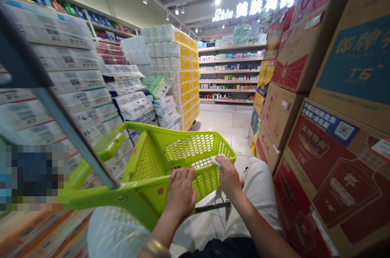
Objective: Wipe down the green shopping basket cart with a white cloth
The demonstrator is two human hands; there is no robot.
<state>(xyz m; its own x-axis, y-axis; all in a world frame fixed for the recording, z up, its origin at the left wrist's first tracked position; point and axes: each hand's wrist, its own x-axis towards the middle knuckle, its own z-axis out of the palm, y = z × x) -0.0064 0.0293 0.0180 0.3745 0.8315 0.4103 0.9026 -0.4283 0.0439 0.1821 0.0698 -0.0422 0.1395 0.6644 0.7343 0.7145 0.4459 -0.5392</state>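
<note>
Beside stacked tissue packs [73,87] stood a lime-green plastic shopping cart [146,164] — the left hand [180,193] lay open on its rim, not gripping, while the right hand [228,176] held a white paper piece [217,159] at the far rim. Close to the red cartons [332,181], a careless turn could bump them — and a loose hold could drop the paper through the mesh.

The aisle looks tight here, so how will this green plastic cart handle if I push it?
The green plastic cart probably feels light for its size, with thin mesh walls. It looks stiff, though the mesh may flex slightly. On the smooth tiled floor it should roll easily, though its wheels are hidden.
</note>
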